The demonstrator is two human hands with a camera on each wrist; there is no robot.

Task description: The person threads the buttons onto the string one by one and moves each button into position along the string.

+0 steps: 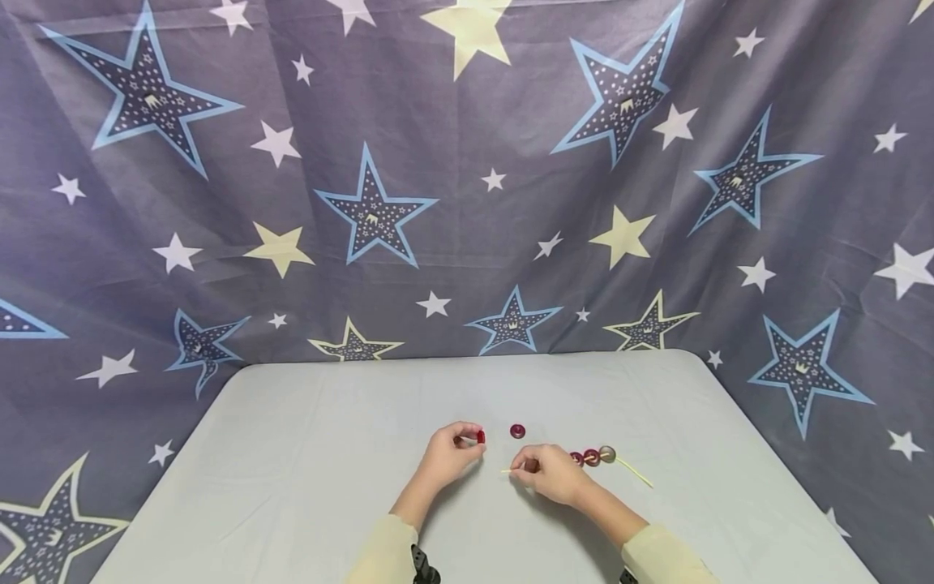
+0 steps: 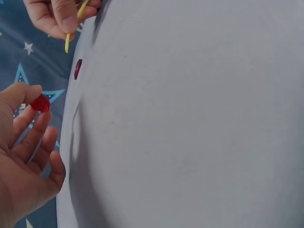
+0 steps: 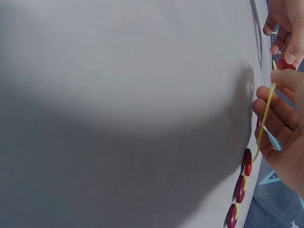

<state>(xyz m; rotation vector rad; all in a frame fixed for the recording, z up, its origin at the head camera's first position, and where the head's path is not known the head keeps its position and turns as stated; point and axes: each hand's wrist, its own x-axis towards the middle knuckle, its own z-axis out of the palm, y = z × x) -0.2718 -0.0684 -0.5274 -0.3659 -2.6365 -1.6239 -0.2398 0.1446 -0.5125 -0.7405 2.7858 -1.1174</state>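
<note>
My left hand [image 1: 443, 456] pinches a red button [image 1: 481, 436] on edge between thumb and fingertips, above the table. In the left wrist view the button [image 2: 41, 103] looks glossy, its holes hidden. Just to the right, my right hand [image 1: 556, 476] pinches a yellow string [image 1: 635, 471] near one end, and a short tip sticks out toward the left hand. Threaded on that string behind the right hand are dark red buttons [image 1: 592, 457] and a brownish button [image 1: 607, 454], lying in a row. One loose dark red button [image 1: 517, 431] lies flat beyond both hands.
A table [image 1: 306, 487] with a pale grey cover lies under everything. Behind and beside it hangs a dark curtain [image 1: 452, 146] printed with stars. The string's free tail trails off to the right on the table.
</note>
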